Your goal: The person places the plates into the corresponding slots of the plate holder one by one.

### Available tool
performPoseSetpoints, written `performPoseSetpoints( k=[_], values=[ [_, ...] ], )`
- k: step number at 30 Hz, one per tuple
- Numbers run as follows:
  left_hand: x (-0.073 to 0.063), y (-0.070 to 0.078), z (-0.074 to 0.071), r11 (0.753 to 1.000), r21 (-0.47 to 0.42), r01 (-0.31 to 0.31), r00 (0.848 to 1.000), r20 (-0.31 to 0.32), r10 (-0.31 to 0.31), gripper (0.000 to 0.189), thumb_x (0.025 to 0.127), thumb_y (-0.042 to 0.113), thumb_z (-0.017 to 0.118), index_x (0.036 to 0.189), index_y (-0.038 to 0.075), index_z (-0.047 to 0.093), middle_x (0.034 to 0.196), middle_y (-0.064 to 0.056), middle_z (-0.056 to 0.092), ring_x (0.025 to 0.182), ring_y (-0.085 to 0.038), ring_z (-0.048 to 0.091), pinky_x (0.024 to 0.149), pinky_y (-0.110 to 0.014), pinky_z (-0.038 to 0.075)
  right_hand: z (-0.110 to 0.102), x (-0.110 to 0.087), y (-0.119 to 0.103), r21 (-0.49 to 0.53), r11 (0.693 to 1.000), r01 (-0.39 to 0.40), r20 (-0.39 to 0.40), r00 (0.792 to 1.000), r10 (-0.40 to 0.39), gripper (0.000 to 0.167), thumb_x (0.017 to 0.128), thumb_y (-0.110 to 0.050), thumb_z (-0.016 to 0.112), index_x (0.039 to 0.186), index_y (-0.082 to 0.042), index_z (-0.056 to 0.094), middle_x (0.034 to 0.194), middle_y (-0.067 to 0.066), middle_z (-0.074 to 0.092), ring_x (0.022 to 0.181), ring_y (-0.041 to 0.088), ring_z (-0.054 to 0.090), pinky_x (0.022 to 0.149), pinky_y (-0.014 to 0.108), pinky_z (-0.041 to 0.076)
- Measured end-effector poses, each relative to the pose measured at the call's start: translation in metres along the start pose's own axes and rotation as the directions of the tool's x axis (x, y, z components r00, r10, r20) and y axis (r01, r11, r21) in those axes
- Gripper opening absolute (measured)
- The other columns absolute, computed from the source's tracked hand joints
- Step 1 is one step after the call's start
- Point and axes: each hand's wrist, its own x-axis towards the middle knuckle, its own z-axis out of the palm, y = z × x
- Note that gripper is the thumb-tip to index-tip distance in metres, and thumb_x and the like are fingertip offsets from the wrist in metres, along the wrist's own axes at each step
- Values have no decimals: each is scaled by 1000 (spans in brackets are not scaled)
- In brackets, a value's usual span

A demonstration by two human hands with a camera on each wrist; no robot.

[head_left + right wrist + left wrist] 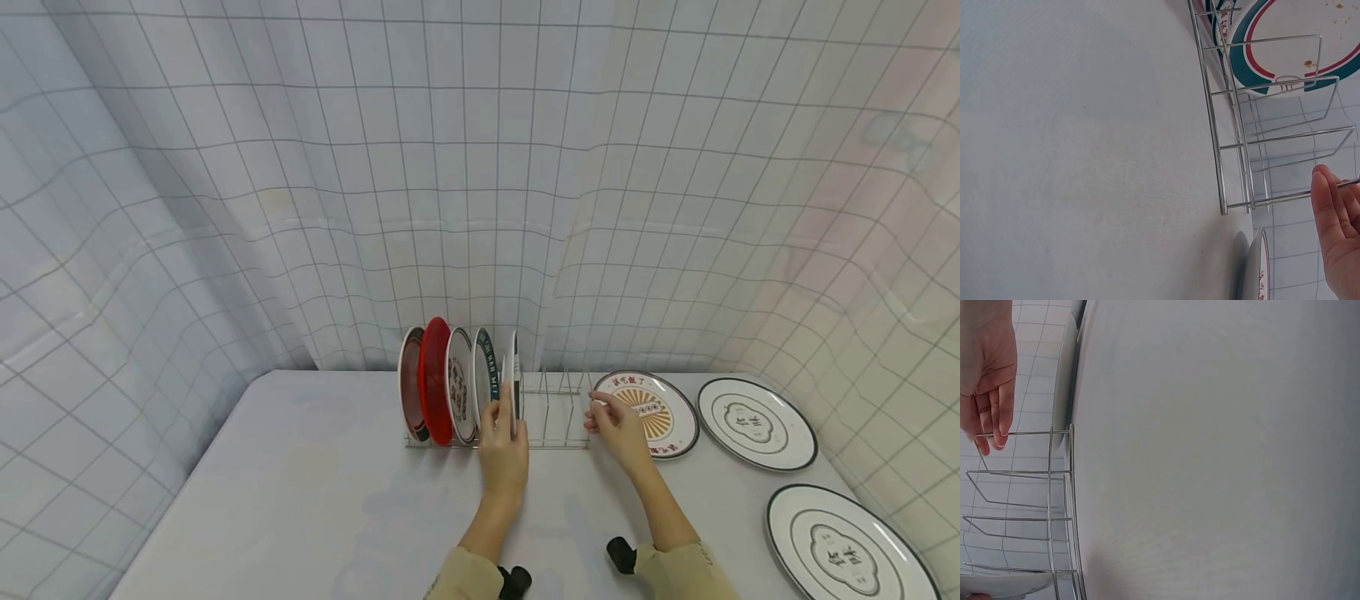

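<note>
A wire dish rack [555,446] stands on the table, with several plates upright in its left part. My left hand [504,454] holds the rightmost racked plate [516,350] by its near edge. In the right wrist view this plate [1260,75] has a white face, a teal rim and a red ring, with small brown spots. At the rack's right end, my right hand [618,425] pinches the end wire between thumb and fingers. The left wrist view shows that right hand [991,381] at the wire, while only a fingertip of the left hand appears at the bottom.
A plate with a yellow sunburst [678,417] lies right of the rack. Two white dark-rimmed plates, one farther back [795,442] and one nearer [795,533], lie along the table's right side. A gridded white curtain [480,167] surrounds the table's back and sides.
</note>
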Motion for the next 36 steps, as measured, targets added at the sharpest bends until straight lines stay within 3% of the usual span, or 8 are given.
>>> performPoseSetpoints(
  k=[5,14,23,29,36],
  values=[
    [-1,3,0,999,19,49,998,33,-49,65,73,-11,62,134,6,47,100,-16,54,85,-26,57,64,-33,54,1,7,20,-4,1000,10,-2,1000,-10,29,94,-9,47,118,6,55,89,25,63,69,13,65,64,21,54],
    [-3,7,3,984,53,171,983,52,-174,64,80,-9,57,138,12,41,104,-17,55,89,-28,58,69,-38,54,3,8,25,3,1000,29,-22,999,-29,27,94,-9,48,117,3,57,88,25,63,68,9,64,64,21,54],
    [-5,7,7,974,55,218,975,34,-220,63,80,-10,58,138,9,40,124,-18,51,107,-33,53,83,-44,49,2,8,20,23,1000,3,-4,1000,-3,29,94,-5,47,118,8,54,90,29,62,71,20,66,66,26,55],
    [-7,6,8,975,29,220,975,13,-220,63,80,-12,58,137,9,42,123,-17,53,110,-29,53,86,-42,48,2,-5,-9,9,999,32,-18,999,-32,28,93,-1,47,116,11,54,89,31,61,73,30,65,67,31,55],
    [-6,6,8,978,0,210,978,-3,-210,62,80,-12,57,136,8,43,121,-19,55,108,-31,54,84,-42,49,2,-5,-10,12,999,42,-21,999,-42,27,93,-1,47,116,11,54,88,31,62,73,30,65,66,30,55]
  ],
)
